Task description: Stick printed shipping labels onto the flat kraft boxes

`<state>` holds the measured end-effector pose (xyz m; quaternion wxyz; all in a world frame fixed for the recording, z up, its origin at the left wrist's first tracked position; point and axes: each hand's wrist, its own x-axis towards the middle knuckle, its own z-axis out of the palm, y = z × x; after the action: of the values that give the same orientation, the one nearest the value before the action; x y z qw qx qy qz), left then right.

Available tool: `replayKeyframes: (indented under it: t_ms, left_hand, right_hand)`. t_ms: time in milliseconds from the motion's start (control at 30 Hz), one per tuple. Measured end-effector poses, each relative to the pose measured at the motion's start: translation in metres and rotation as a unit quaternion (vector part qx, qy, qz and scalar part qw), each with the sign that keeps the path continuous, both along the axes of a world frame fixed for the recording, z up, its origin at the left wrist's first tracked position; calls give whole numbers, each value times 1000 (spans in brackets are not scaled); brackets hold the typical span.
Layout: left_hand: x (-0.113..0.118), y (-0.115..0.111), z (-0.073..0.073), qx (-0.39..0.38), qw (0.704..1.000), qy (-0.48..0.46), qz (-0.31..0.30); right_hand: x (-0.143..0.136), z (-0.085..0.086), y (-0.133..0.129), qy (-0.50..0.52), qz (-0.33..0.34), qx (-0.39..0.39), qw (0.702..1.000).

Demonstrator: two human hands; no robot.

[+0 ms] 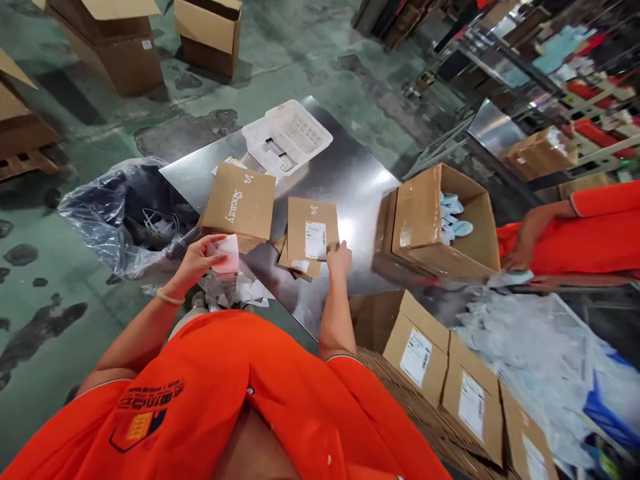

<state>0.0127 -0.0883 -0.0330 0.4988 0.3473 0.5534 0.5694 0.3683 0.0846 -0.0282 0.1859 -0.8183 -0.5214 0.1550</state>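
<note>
Pinched in my left hand (pixel 203 255) is a small pale pink-white paper (pixel 229 254), held up near the table's front left edge. My right hand (pixel 340 259) grips the lower right corner of a flat brown cardboard piece (pixel 297 230) with a white label. Other labelled cardboard pieces (pixel 306 267) lie partly under it. To its left a brown box (pixel 239 203) with white lettering rests on the shiny metal table (pixel 357 173). A white perforated basket (pixel 317 130) with small labels inside stands at the table's back.
A plastic-lined bin (pixel 107 210) stands left of the table. An open box (pixel 423 217) with light-blue items sits at the right, beside another person's hand (pixel 519 253). Stacked labelled cartons (pixel 435 393) and clear plastic bags (pixel 530 353) fill the lower right.
</note>
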Motion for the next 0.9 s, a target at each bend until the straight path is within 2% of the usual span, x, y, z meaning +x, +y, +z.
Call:
replayKeyframes:
  t_ms: [33, 67, 100, 133, 167, 200, 233, 267, 300, 367, 433, 467, 533, 633, 767, 900]
  left_hand:
    - [1, -4, 5, -2, 1000, -16, -3]
    - [4, -6, 10, -5, 999, -32, -3]
    - [6, -8, 15, -7, 999, -49, 2]
    - [7, -9, 19, -4, 998, -69, 13]
    - [7, -8, 22, 3, 995, -92, 32]
    - [4, -8, 23, 10, 992, -116, 59]
    - [-1, -7, 21, 15, 986, -138, 93]
    - [-7, -6, 17, 10, 978, -157, 135]
    - [-14, -7, 11, -10, 968, -172, 184]
    - [-25, -11, -6, -83, 939, -194, 273]
    - [-26, -20, -22, -142, 918, -220, 297]
    - [-21, -26, -27, -147, 920, -233, 278]
    - [-5, -38, -32, -113, 945, -236, 199]
    - [16, -45, -26, -54, 981, -161, 90]
    - [19, -33, -13, -38, 993, -94, 52]
    - [19, -24, -14, -17, 993, -116, 5]
  right_hand:
    - [-9, 0, -14, -9, 13, 7, 1000]
    - [-25, 0, -29, 15, 72, 21, 997]
    - [-47, -2, -44, 68, 166, 28, 983]
    - [-72, -5, -58, 153, 288, 10, 945]
    - [-97, -9, -72, 240, 408, -37, 880]
    - [-120, -13, -85, 306, 486, -89, 814]
    - [-140, -18, -95, 353, 521, -126, 767]
    - [-155, -21, -104, 386, 532, -150, 738]
    - [-165, -24, -110, 410, 522, -158, 731]
    - [-176, -26, -115, 442, 483, -145, 741]
    - [-180, -25, -115, 467, 457, -128, 746]
    - [-182, -24, -114, 476, 448, -124, 747]
    - [-186, -21, -112, 480, 430, -119, 756]
    - [-192, -15, -111, 467, 407, -119, 776]
    - [-193, -5, -109, 466, 373, -118, 794]
    - [-191, 10, -102, 495, 301, -85, 811]
